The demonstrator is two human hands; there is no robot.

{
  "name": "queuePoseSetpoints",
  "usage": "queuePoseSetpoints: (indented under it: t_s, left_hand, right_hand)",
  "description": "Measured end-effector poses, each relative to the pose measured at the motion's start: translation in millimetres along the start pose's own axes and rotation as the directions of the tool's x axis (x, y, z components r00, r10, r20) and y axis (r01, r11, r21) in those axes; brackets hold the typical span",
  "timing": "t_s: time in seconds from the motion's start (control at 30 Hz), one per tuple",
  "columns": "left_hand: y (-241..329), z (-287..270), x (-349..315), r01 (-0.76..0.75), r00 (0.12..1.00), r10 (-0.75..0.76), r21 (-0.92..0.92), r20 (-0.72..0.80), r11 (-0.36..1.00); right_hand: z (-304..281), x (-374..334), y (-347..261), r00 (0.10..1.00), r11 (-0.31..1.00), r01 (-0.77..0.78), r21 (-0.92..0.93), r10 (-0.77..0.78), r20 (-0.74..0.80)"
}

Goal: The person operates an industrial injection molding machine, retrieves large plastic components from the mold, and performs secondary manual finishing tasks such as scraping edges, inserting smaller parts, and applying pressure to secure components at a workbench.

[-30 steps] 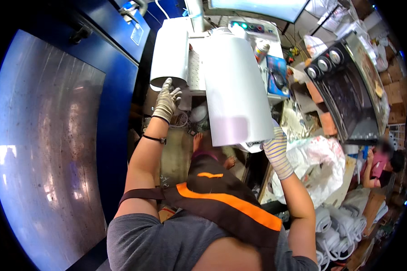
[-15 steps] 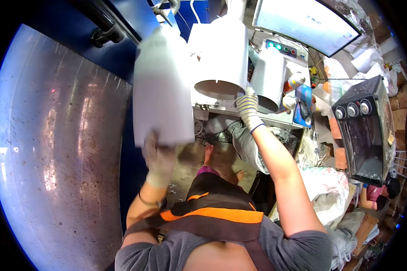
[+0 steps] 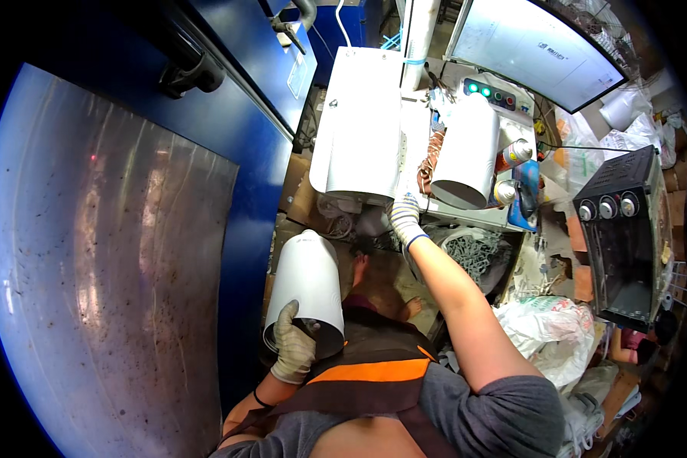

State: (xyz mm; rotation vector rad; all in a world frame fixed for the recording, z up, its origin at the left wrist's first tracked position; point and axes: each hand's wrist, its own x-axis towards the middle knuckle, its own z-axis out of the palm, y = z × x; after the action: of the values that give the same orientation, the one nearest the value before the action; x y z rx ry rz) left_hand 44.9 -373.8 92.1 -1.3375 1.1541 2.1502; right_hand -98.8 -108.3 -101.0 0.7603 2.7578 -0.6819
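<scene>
Down by my lap, my left hand (image 3: 294, 347) in a pale glove is closed on the open rim of a hollow white cylinder (image 3: 307, 275) with a narrowed neck. Its thumb or fingers wrap the rim, and part of the grip is inside. My right hand (image 3: 404, 217), in a striped knit glove, is at the near rim of another white cylinder (image 3: 365, 156) lying on the white bench; its fingertips are partly hidden there. A third white cylinder (image 3: 469, 149) lies to the right, its dark open end toward me.
A blue machine with a large curved metal panel (image 3: 122, 259) stands at left. On the right are a monitor (image 3: 538, 49), a lit button box (image 3: 488, 93), spray cans (image 3: 515, 155) and a black oven (image 3: 622, 237). A bin of metal hooks (image 3: 473, 256) sits beneath the bench.
My left hand has lowered its white cylinder from high in front of me to my lap. The cylinder at my right hand now lies lower on the bench, and that hand has moved slightly down.
</scene>
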Motion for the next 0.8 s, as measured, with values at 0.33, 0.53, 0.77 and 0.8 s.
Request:
queuePoseSetpoints:
  t_s: [0.33,0.53,0.77,0.8]
  left_hand:
    - [-9.0,-4.3,19.2,0.011,0.999,-0.012,0.013,0.033,1.000]
    - [-30.7,37.7,-2.1,0.235,0.764,-0.358,0.286,0.536,0.929]
    - [91.4,123.4,-55.8,-0.915,0.235,0.023,0.213,0.972,0.342]
    - [109.1,139.0,-48.9,-0.949,0.153,0.229,0.079,0.961,0.304]
  right_hand:
    - [-86.5,-103.5,-15.7,0.925,0.833,-0.084,0.546,-0.139,0.354]
    - [-82.0,-203.8,-3.5,0.827,0.897,0.404,0.179,-0.442,0.348]
    - [-127.7,-264.3,152.3,1.000,0.949,-0.010,0.316,0.013,-0.006]
    - [-131.5,-289.7,184.2,0.992,0.914,-0.081,0.397,0.112,-0.055]
